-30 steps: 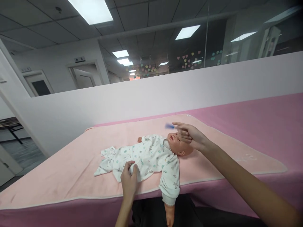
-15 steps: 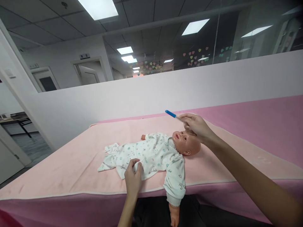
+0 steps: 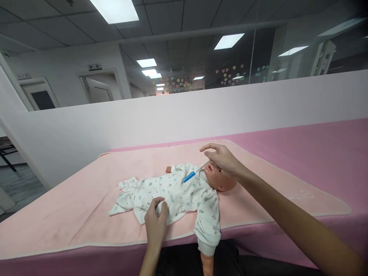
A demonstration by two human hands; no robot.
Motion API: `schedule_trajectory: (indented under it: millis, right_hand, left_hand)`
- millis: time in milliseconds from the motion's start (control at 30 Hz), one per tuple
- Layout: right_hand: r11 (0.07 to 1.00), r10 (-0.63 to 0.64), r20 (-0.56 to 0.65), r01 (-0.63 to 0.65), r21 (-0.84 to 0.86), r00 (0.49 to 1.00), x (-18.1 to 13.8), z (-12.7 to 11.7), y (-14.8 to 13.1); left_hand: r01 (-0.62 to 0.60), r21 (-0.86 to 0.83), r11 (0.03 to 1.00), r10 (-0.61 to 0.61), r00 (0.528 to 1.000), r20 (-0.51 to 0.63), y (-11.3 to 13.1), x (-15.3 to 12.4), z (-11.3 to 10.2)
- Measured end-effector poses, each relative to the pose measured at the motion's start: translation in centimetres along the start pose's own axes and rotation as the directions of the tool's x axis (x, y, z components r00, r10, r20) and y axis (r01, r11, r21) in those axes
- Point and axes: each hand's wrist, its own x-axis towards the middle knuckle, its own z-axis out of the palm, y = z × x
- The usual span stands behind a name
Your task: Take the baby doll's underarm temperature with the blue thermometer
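Observation:
A baby doll in white printed clothes lies on its back, head to the right. One of its arms hangs over the near table edge. In my right hand, above the doll's face, is a thin clear stick with a blue end that looks like a glass thermometer. Its blue end points down and left over the doll's chest; the fingers pinch the other end, partly hidden. My left hand is curled at the doll's near side, a fold of the doll's shirt between thumb and fingers.
A peach blanket covers the pink table cover under the doll. Behind stands a white half wall with glass above it. At far left, part of a dark-legged table shows in another room.
The blue end of the stick has swung from pointing up and left to pointing down over the chest. My left hand keeps its place at the doll's side. The view has shifted slightly.

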Motion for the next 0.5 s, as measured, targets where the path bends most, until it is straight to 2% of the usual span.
schedule_trajectory:
  millis: [267,367,500]
  right_hand:
    - [0.999,-0.026,-0.026,0.025,-0.026,0.999,-0.3,0.3,-0.2]
    - [0.992,-0.105,-0.108,0.096,-0.086,0.989,-0.3,0.0,0.5]
    - [0.982,-0.133,-0.149,0.11,-0.156,0.98,-0.2,-0.4,1.2]
  left_hand:
    - [-0.006,0.011,1.0,0.005,1.0,0.008,-0.1,0.0,0.0]
    - [-0.01,0.01,1.0,0.01,1.0,0.007,0.0,-0.1,0.0]
    - [-0.002,0.007,1.0,0.001,1.0,0.014,-0.2,-0.2,0.1]
